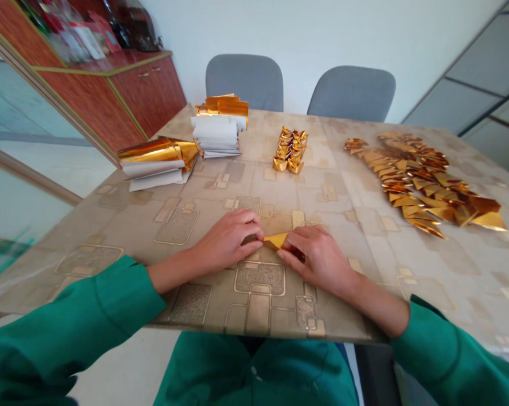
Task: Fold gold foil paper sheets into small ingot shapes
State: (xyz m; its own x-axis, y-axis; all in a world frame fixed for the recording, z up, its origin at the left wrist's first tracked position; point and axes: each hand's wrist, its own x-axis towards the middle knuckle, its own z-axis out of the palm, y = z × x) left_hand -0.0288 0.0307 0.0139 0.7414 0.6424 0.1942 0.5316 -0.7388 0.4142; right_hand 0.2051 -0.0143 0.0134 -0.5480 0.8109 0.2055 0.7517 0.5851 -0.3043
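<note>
Left hand (229,239) pinching left tip of folded gold paper (275,241), right hand (319,255) its right end. Risk: uneven pull could tear paper or skew fold.

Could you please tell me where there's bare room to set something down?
Bare tablecloth lies between the double row of small gold shapes and the gold pieces spread at right, and between the left hand and the paper stacks. It is crowded across that spread, at the stacks, and where that hand and the right hand hold a folded gold piece.
</note>
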